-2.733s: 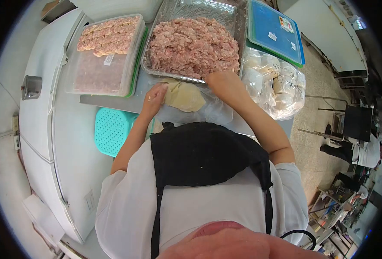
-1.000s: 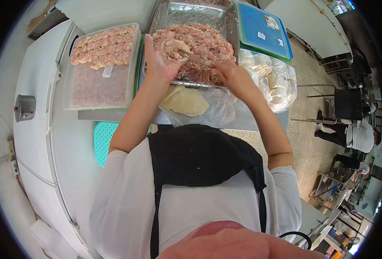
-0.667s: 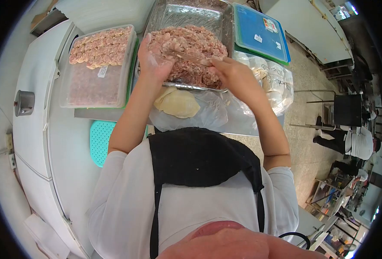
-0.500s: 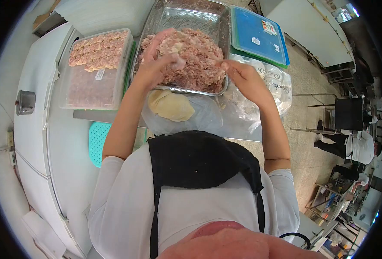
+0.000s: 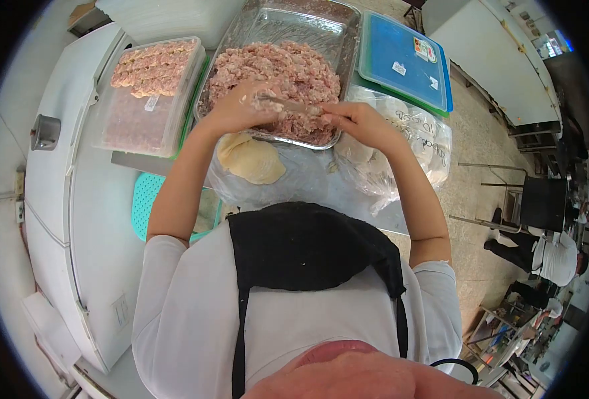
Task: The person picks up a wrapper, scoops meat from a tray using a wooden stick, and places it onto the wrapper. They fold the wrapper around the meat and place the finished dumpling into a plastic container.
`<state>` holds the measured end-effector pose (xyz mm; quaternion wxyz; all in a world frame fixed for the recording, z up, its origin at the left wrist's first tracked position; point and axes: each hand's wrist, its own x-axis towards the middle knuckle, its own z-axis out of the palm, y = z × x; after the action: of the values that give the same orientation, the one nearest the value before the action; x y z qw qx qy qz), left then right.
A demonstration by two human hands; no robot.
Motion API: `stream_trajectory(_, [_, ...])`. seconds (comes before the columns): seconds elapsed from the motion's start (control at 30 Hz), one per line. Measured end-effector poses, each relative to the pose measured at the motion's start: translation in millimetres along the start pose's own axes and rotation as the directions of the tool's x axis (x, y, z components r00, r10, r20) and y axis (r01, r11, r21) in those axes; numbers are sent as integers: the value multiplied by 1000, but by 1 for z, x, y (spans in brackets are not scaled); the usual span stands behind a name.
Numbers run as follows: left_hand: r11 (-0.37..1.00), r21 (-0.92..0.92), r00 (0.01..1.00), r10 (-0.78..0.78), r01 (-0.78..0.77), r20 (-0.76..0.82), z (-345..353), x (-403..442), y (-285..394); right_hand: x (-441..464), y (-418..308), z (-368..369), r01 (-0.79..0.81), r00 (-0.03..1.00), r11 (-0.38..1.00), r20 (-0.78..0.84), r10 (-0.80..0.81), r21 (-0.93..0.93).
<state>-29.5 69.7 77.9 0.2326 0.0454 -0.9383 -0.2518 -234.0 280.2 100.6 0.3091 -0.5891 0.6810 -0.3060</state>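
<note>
My left hand (image 5: 244,106) is cupped over the near left part of a metal tray (image 5: 334,33) of raw minced meat (image 5: 274,63). Its fingers curl inward, and whatever lies in the palm is hidden. From the right, my right hand (image 5: 361,123) grips a thin metal utensil (image 5: 294,106), whose far end reaches my left fingers. Bits of meat seem to cling to it; its exact kind is unclear. Just below the tray, a pale yellow piece of dough (image 5: 251,159) rests on clear plastic (image 5: 301,176).
Left of the tray stands a clear plastic container (image 5: 138,126) with shaped meat portions. To the right lie a blue-lidded container (image 5: 401,60) and a clear bag of pale rounds (image 5: 414,133) with handwriting. A turquoise perforated basket (image 5: 147,206) sits lower left. Another person (image 5: 554,259) is far right.
My left hand has moved down toward the tray's near edge and its fingers have curled. My right hand has moved left, and the metal utensil now shows between my hands.
</note>
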Motion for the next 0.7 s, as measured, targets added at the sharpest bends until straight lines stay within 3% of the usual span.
stream_trajectory(0.03, [978,-123,986,-166,169,34,7,3,-5,-1,-2,0,5,1000,1000,3,-5,4])
stream_trajectory(0.07, [913,-237,943,-322,333,83,13,4,-12,-2,-11,0,3,994,961,-104,-33,-278])
stream_trajectory(0.1, [913,-230,942,-328,336,76,22,1,-25,-1,-19,3,-28,976,843,-199,-94,-537])
stream_trajectory(0.13, [801,-359,876,-457,480,153,32,-5,-41,-2,-26,11,-16,976,843,-193,-104,-537])
stream_trajectory(0.17, [646,-467,791,-560,604,247,37,-10,-49,-4,-33,23,73,940,860,-254,-229,-505])
stream_trajectory(0.2, [642,-468,786,-569,608,241,26,-4,-36,-5,-33,31,164,885,865,-316,-342,-475])
stream_trajectory(0.27, [687,-218,715,-617,693,330,6,5,-9,6,1,41,89,920,859,-288,-265,-504])
stream_trajectory(0.37, [675,-385,772,-598,630,214,9,-10,-11,12,24,22,-131,978,756,-209,-8,-642])
stream_trajectory(0.5, [604,-398,723,-600,690,343,-34,-3,29,-13,-5,-11,-104,982,829,-188,-2,-550])
stream_trajectory(0.57, [715,-491,863,-463,498,201,-39,-4,37,-21,-14,-19,-20,961,996,-278,-4,-82])
stream_trajectory(0.7, [871,-371,944,-321,323,69,-20,-5,16,-22,-37,-10,-30,995,999,-95,32,26])
